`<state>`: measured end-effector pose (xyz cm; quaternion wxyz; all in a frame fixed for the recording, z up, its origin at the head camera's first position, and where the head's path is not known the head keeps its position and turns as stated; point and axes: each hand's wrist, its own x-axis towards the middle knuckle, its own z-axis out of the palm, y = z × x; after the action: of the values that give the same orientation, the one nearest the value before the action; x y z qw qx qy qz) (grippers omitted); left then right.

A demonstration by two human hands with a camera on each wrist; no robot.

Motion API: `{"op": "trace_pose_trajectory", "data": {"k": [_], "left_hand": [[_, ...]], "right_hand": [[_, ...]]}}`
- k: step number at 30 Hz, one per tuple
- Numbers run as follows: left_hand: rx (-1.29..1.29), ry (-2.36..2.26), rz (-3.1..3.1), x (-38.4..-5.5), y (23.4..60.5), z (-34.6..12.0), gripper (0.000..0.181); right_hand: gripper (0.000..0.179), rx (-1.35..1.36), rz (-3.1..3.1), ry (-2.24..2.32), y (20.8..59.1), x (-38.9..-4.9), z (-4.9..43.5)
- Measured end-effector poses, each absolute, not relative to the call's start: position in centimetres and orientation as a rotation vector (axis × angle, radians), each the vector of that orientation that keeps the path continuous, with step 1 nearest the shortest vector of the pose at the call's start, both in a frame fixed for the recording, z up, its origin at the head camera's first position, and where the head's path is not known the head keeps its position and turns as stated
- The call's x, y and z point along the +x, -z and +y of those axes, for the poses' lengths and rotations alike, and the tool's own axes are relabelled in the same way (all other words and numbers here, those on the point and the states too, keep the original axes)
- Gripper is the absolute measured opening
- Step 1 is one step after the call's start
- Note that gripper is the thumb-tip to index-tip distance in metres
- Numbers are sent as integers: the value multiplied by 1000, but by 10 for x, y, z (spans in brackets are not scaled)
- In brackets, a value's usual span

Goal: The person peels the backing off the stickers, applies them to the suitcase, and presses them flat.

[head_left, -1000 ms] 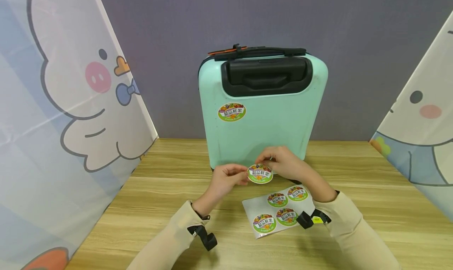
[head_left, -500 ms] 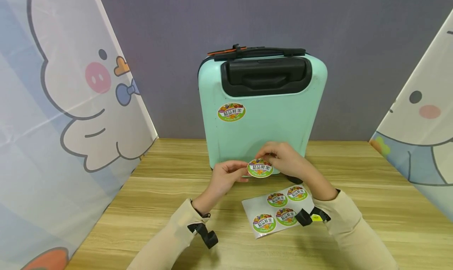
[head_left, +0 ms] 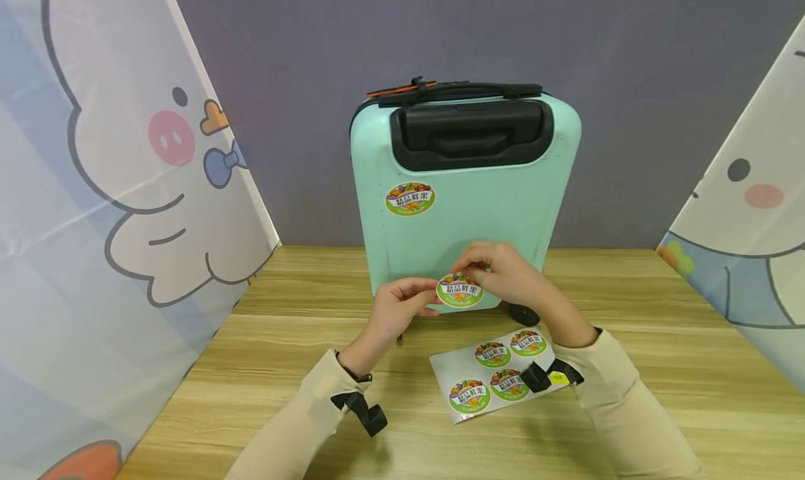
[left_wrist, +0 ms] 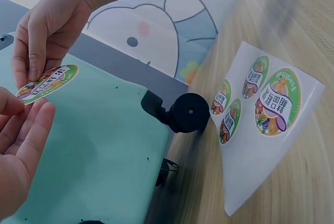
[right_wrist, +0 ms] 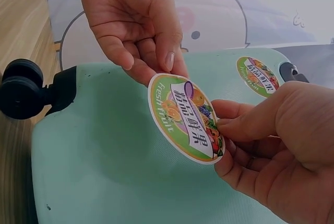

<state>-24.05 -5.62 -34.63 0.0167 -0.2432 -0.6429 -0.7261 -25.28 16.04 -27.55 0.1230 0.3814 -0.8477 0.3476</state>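
Note:
An oval fruit sticker (head_left: 460, 291) with green, white and purple print is stretched between both hands, in front of the lower part of a mint-green suitcase (head_left: 402, 249). My left hand (head_left: 396, 307) pinches its left edge, thumb on top and fingers beneath in the left wrist view. From the upper right, my right hand (head_left: 503, 274) grips the sticker's top edge between thumb and fingers, as the right wrist view shows (right_wrist: 292, 140). A matching sticker (head_left: 410, 199) is stuck flat on the suitcase's upper left. Whether the held sticker touches the suitcase I cannot tell.
On the wooden table (head_left: 302, 368) lies a white sticker sheet (head_left: 440, 368) bearing several more oval stickers, near my right wrist. A black suitcase wheel (head_left: 524, 315) stands by the right hand. Cartoon-printed cloths (head_left: 189, 256) flank both sides; a grey wall (head_left: 302, 117) is behind.
Both hands have moved slightly up and toward the suitcase, carrying the sticker with them. The sheet on the table has stayed where it was.

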Motion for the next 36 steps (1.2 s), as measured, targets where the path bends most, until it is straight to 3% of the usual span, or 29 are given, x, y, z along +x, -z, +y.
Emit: {"op": "trace_pose_trajectory", "data": {"k": [36], "left_hand": [[-836,2273,-1875,-238,319,-54,29]], "right_hand": [[21,1078,-2296,-1096,254,-253,159]]}}
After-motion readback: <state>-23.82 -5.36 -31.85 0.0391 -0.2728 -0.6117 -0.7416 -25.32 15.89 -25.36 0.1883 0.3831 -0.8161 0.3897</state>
